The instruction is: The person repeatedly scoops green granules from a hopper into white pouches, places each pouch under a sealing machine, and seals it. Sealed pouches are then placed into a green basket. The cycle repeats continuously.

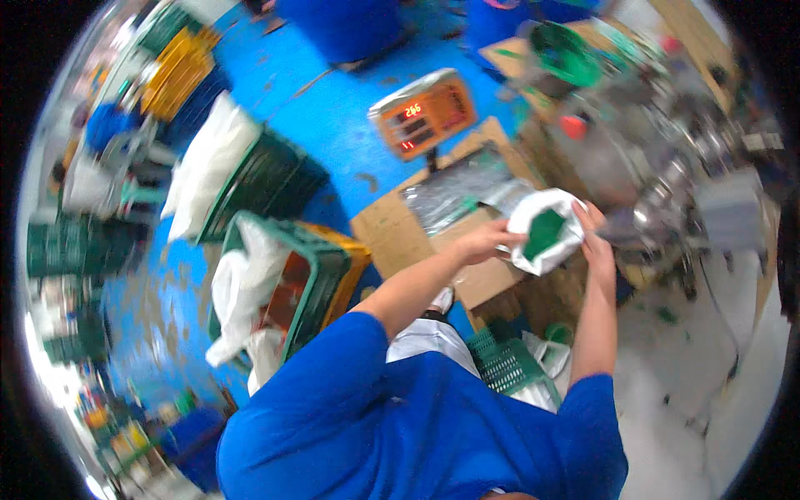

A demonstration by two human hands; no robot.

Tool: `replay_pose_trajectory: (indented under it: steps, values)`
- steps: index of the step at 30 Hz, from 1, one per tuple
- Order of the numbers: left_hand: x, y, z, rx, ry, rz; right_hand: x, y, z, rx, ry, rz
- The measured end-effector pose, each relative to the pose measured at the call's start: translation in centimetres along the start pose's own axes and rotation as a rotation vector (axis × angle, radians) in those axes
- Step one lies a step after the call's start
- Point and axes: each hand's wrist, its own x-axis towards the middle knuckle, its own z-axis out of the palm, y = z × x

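Between my two hands is a white bag [547, 265] with its mouth spread wide and green material [546, 233] showing inside. My left hand [486, 242] grips the bag's left rim, fingers closed on the edge. On the opposite rim my right hand [593, 236] is closed, its thumb on the near side. Just beyond the bag, a digital scale with an orange display [425, 112] stands over a cardboard-covered surface [387, 225]. Clear plastic [450, 200] lies on that cardboard. What exactly the green material is, I cannot make out.
Left of me stand green crates [312, 292] with white sacks [212, 158]. A metal machine [667, 200] is close on the right, near a green basket [567, 54]. Blue drums [346, 29] stand at the far side. By my legs is another green crate [508, 362].
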Motion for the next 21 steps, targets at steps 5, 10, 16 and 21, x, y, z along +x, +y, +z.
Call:
replay_pose_trajectory:
  steps: [5,10,16,21]
  values:
    - [-3.1,0.6,-1.7,0.954,0.651,0.262,-8.3,-1.8,3.7,-0.995,0.27,-0.456]
    - [-11.3,2.3,-2.1,0.087,0.585,0.208,-14.7,-4.6,11.9,-0.472,0.206,-0.228]
    - [-27.3,9.8,-3.1,-0.38,0.286,0.443,-19.5,-11.6,23.6,0.141,-0.135,-0.186]
    - [-45.5,9.6,-4.4,0.269,0.341,0.493,-25.9,-11.9,35.1,0.226,-0.484,-0.354]
